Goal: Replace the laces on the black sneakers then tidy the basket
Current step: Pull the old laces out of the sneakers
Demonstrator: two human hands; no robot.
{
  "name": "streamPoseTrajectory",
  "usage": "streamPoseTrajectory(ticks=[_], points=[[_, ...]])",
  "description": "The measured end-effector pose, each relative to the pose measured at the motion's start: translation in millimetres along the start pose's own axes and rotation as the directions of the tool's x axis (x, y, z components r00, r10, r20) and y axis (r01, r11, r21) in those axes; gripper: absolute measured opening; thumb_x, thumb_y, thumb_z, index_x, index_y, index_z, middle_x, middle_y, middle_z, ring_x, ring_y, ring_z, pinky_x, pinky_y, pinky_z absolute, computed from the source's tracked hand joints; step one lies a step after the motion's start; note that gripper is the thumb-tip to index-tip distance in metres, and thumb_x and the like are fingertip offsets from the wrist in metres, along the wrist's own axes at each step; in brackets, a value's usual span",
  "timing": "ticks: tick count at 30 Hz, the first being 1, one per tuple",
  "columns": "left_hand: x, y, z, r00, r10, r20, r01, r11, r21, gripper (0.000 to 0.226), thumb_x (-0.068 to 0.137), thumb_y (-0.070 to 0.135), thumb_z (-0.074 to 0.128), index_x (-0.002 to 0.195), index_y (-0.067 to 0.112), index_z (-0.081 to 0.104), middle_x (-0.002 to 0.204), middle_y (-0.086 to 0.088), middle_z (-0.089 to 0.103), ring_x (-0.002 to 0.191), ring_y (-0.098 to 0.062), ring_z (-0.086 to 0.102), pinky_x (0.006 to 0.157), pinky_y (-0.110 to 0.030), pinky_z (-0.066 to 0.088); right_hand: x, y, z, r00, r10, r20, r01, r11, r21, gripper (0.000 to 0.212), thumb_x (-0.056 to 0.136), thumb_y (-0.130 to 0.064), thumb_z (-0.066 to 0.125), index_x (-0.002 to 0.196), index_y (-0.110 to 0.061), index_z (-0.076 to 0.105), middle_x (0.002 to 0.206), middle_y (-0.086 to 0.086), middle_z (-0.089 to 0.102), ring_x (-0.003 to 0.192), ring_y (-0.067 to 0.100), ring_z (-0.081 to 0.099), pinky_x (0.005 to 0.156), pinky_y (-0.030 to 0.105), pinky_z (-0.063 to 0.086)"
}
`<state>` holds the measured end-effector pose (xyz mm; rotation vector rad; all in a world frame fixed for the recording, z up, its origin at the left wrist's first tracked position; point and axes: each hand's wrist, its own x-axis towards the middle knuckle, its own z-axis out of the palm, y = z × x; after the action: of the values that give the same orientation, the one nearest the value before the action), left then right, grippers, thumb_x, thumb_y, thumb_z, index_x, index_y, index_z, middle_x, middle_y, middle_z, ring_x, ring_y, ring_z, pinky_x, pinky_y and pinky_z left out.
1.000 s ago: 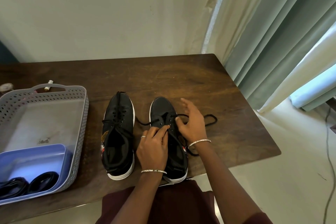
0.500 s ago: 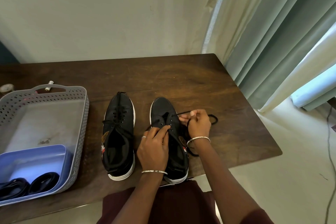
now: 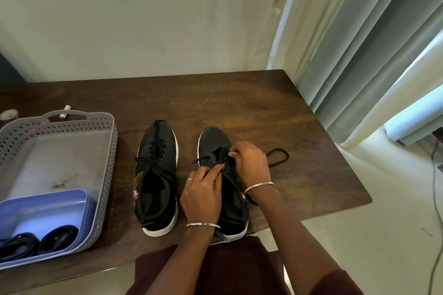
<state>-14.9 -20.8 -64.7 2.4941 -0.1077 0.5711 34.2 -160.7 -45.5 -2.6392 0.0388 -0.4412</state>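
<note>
The right sneaker (image 3: 213, 139) sits on the tabletop (image 3: 239, 103) with its toe pointing away from you and its heel at the front edge. Your right hand (image 3: 250, 166) has its fingers curled, pinching the black lace (image 3: 279, 159) at the upper eyelets. A loop of that lace lies on the wood just beside the hand. Your left hand (image 3: 201, 199) pinches the sneaker's upper by the eyelet row. The left sneaker (image 3: 155, 175) stands just beside it, parallel. Further left is the grey basket (image 3: 106, 175), holding a blue tray (image 3: 48, 201) with coiled dark laces (image 3: 57, 238) inside.
</note>
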Motion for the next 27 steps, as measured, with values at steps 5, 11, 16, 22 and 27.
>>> streamPoseTrajectory(ticks=[5, 11, 16, 22, 27], points=[[1, 1, -1, 1.000, 0.004, -0.004, -0.004, 1.000, 0.000, 0.023, 0.086, 0.027, 0.065, 0.104, 0.033, 0.077, 0.083, 0.008, 0.064, 0.072, -0.019, 0.060, 0.054, -0.030, 0.047, -3, 6, 2, 0.918, 0.379, -0.114, -0.330, 0.892, 0.308, 0.009, 0.091, -0.005, 0.054, 0.089, -0.013, 0.058, 0.073, 0.001, 0.069, 0.070, 0.024, 0.069, 0.066, 0.035, 0.054], [1, 2, -1, 1.000, -0.006, 0.019, 0.006, 1.000, -0.020, 0.029, 0.079, 0.018, 0.081, 0.104, 0.032, 0.077, 0.084, 0.008, 0.066, 0.072, -0.019, 0.060, 0.054, -0.030, 0.048, -6, 10, -1, 0.622, 0.754, 0.209, -0.562, 0.245, 0.790, 0.007, 0.099, -0.004, 0.050, 0.093, -0.005, 0.053, 0.082, 0.017, 0.075, 0.073, 0.024, 0.076, 0.078, 0.043, 0.062], [1, 2, -1, 1.000, -0.005, 0.024, 0.006, 0.999, -0.035, 0.028, 0.079, 0.019, 0.080, 0.104, 0.032, 0.077, 0.083, 0.009, 0.065, 0.073, -0.019, 0.060, 0.053, -0.029, 0.047, -7, 4, -9, 0.555, 0.788, 0.268, -0.582, 0.137, 0.802, 0.008, 0.101, -0.006, 0.047, 0.096, -0.004, 0.052, 0.084, 0.022, 0.073, 0.069, 0.029, 0.075, 0.077, 0.047, 0.062], [1, 2, -2, 1.000, 0.004, 0.026, -0.003, 0.999, -0.047, 0.028, 0.081, 0.020, 0.079, 0.105, 0.032, 0.077, 0.084, 0.008, 0.064, 0.073, -0.018, 0.058, 0.054, -0.028, 0.045, -6, 5, -36, 0.548, 0.833, 0.071, -0.423, 0.202, 0.883, 0.008, 0.100, -0.003, 0.045, 0.099, -0.007, 0.051, 0.083, 0.017, 0.074, 0.070, 0.026, 0.075, 0.076, 0.043, 0.062], [5, 0, -11, 0.993, 0.009, 0.116, 0.000, 0.997, -0.078, 0.028, 0.086, 0.022, 0.073, 0.111, 0.034, 0.074, 0.089, 0.009, 0.062, 0.080, -0.018, 0.058, 0.058, -0.027, 0.046, -12, 12, -72, 0.803, 0.592, -0.066, -0.405, 0.624, 0.668, 0.006, 0.098, -0.008, 0.056, 0.092, -0.010, 0.058, 0.074, 0.002, 0.074, 0.065, 0.012, 0.073, 0.071, 0.026, 0.058]])
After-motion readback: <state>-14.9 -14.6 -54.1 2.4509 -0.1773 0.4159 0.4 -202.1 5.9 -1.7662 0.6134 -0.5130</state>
